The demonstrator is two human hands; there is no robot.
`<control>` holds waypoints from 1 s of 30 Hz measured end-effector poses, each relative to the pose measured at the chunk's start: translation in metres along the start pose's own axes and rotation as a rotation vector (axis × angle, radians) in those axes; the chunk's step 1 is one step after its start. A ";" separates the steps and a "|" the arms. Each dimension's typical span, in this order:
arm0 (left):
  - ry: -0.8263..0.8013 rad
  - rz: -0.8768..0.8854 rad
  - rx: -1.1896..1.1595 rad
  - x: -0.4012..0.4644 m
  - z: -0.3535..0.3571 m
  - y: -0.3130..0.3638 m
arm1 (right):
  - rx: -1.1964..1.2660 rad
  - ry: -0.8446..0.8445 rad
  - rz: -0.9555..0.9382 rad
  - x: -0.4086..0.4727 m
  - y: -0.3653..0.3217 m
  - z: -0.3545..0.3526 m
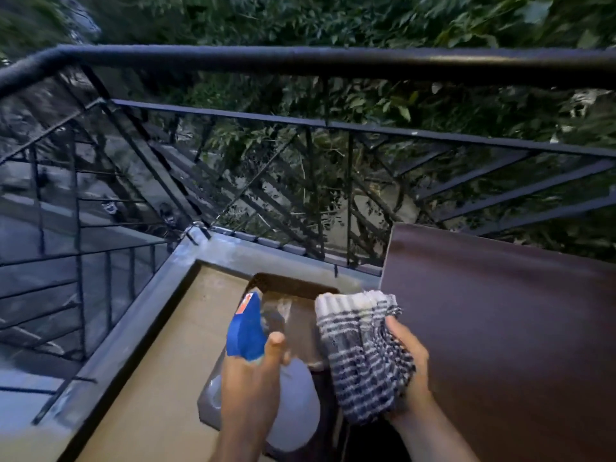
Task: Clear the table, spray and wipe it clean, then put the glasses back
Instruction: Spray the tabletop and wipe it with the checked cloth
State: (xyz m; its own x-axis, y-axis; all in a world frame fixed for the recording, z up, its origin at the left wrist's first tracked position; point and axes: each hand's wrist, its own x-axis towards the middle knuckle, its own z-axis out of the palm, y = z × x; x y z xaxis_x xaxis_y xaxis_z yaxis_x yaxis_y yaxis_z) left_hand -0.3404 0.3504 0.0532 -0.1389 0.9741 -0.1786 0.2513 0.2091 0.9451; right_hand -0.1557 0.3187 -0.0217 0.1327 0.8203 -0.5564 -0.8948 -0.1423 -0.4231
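My left hand grips a spray bottle with a blue trigger head and a red label, its nozzle pointing away from me. My right hand holds a bunched blue-and-white striped cloth. Both hands hover just left of the dark brown table, whose bare top fills the right side of the view. No glasses are visible.
A black metal balcony railing runs across the back and down the left, with trees beyond. Below my hands stands a low brown stool or tray with a pale round object on the tan balcony floor.
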 end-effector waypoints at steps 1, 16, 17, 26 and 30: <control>0.036 -0.016 0.005 0.016 -0.006 -0.003 | -0.017 0.027 0.036 0.006 0.005 0.014; -0.136 0.027 -0.030 0.200 0.010 -0.112 | -0.140 0.279 -0.002 0.158 0.098 0.029; -0.166 0.034 -0.011 0.204 0.011 -0.120 | -0.141 0.299 0.007 0.162 0.103 0.026; -0.322 0.152 -0.049 0.203 0.008 -0.166 | -0.166 0.413 0.091 0.179 0.130 0.019; -0.320 0.156 -0.053 0.207 0.005 -0.180 | -0.252 0.456 0.113 0.183 0.129 0.012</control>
State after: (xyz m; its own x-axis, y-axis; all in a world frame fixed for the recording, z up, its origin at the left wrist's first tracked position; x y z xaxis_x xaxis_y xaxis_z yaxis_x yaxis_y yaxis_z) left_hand -0.4099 0.5145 -0.1550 0.2065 0.9733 -0.1000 0.1942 0.0594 0.9792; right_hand -0.2525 0.4570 -0.1693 0.2631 0.4757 -0.8393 -0.7918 -0.3906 -0.4696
